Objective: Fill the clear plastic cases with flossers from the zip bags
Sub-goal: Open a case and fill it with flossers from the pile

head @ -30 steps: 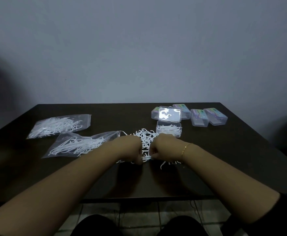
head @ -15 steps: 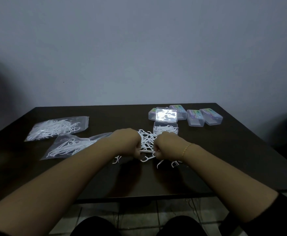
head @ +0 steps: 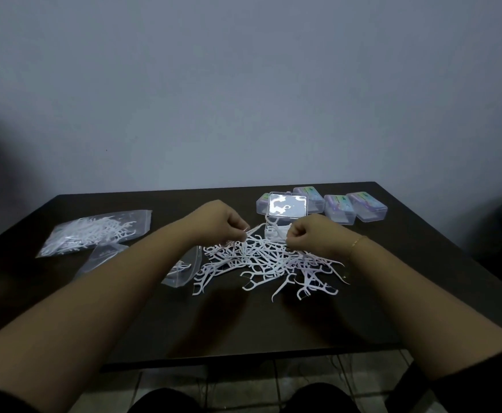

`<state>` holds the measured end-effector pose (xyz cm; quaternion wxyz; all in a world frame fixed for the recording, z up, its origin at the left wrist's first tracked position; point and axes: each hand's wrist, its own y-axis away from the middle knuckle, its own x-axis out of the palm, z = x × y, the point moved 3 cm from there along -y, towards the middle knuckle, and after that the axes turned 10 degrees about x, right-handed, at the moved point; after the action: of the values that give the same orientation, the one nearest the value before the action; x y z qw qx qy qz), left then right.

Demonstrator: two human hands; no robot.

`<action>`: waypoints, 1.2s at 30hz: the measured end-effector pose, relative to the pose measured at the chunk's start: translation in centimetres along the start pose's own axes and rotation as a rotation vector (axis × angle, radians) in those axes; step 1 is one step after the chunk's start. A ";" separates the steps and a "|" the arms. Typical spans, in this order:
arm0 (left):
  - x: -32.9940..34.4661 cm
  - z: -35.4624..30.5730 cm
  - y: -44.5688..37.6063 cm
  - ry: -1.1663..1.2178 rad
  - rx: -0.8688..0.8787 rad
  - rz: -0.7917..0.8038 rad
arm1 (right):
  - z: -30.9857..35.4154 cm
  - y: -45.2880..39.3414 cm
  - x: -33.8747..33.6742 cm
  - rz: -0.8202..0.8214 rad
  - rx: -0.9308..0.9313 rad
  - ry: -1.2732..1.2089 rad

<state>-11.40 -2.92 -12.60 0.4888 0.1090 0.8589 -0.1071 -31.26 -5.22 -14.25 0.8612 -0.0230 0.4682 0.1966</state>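
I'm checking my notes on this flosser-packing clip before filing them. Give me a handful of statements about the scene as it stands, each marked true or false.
1. A loose pile of flossers lies on the table between the two hands. True.
2. The open case behind the pile has its lid shut. False: its lid stands raised.
3. The left hand lies flat and open on the table. False: its fingers are curled, pinching flossers above the pile.
4. Closed cases sit at the far right of the table. True.
5. The zip bag at far left is empty. False: it holds flossers.
6. The right hand wears a bracelet at the wrist. True.
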 end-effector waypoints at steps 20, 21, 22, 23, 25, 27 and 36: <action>1.7 1.0 -4.4 0.474 -0.148 -0.198 | -3.0 -5.4 -3.7 -0.349 0.055 -0.364; 1.8 1.0 -4.7 0.470 -0.150 -0.198 | -2.8 -5.8 -3.8 -0.351 0.039 -0.339; 1.9 1.0 -4.9 0.474 -0.150 -0.200 | -2.5 -6.0 -3.9 -0.345 0.026 -0.310; 2.1 1.0 -5.1 0.486 -0.148 -0.201 | -2.3 -6.3 -3.8 -0.330 0.016 -0.279; 2.4 1.2 -5.4 0.506 -0.145 -0.204 | -2.2 -7.0 -3.4 -0.280 0.002 -0.206; 2.5 1.2 -5.7 0.507 -0.135 -0.207 | -2.3 -7.5 -2.6 -0.206 0.008 -0.129; 2.1 1.9 -6.3 0.462 -0.133 -0.227 | -1.7 -8.3 -1.4 -0.128 0.101 0.433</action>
<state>-12.72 -9.29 -14.86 0.2707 0.0014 0.9596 -0.0768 -30.32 -13.73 -15.29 0.7513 -0.0511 0.6490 0.1082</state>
